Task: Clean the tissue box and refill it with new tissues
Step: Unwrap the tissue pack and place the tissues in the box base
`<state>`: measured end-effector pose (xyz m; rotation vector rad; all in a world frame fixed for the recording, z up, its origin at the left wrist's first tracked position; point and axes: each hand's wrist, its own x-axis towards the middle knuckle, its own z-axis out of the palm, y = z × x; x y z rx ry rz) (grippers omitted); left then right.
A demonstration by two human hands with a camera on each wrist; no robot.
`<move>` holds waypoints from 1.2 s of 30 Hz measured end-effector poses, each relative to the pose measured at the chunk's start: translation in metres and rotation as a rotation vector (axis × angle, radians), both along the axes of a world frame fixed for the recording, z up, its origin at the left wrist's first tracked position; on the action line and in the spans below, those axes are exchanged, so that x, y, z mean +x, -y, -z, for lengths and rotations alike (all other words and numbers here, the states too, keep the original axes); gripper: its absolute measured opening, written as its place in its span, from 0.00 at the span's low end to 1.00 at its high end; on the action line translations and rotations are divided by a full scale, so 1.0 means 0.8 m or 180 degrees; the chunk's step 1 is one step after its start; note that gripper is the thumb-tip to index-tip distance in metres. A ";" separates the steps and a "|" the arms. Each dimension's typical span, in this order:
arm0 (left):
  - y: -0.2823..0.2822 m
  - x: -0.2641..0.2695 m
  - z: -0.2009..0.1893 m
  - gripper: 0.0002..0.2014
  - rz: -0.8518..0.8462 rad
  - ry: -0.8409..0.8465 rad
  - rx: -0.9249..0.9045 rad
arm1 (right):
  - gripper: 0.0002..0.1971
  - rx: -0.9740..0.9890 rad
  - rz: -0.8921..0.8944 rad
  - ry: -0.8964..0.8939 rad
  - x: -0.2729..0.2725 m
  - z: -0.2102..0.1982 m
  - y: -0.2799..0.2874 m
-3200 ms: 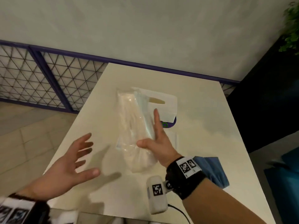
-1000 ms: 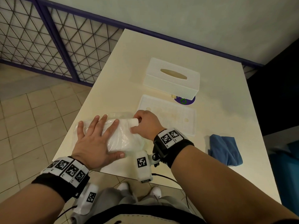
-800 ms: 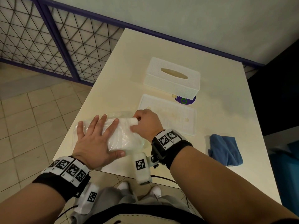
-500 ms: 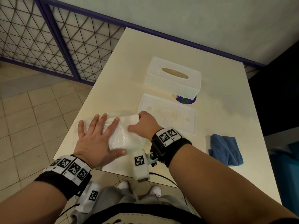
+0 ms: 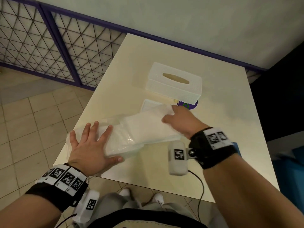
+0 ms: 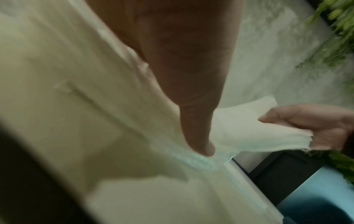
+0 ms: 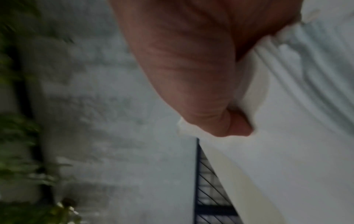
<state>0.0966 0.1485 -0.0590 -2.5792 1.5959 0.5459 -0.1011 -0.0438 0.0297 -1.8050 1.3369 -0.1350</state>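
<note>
head view: tissues (image 5: 153,127) between flat left hand (image 5: 88,145) and pinching right hand (image 5: 181,120)

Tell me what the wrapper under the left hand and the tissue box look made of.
Wrapper: thin clear plastic film, glossy; it crinkles and glints. Tissue box: probably rigid white plastic, matte, with a fine woven-looking texture; material not certain.

White textured tissue box (image 5: 175,83) stood upright at table rear, oval slot up. White tissue stack (image 5: 151,127) lay partly drawn from clear plastic wrapper (image 5: 105,139) near front edge; flat white panel (image 5: 148,104) lay between.
</note>
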 end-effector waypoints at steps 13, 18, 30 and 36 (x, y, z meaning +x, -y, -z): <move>0.195 -0.058 -0.080 0.44 -0.0768 -0.4341 -0.1713 | 0.14 -0.0109 0.0531 0.1712 -0.111 -0.053 0.051; 0.220 -0.090 -0.043 0.21 -0.1464 -0.3740 -0.1767 | 0.16 -0.0019 0.1255 0.1877 -0.116 0.032 0.057; 0.222 -0.096 0.004 0.19 -0.1503 -0.3202 -0.1777 | 0.27 0.0496 0.1890 0.1794 -0.108 0.122 0.062; 0.230 -0.120 0.007 0.18 -0.1410 -0.3346 -0.1701 | 0.25 0.0311 0.2073 0.1796 -0.131 0.120 0.071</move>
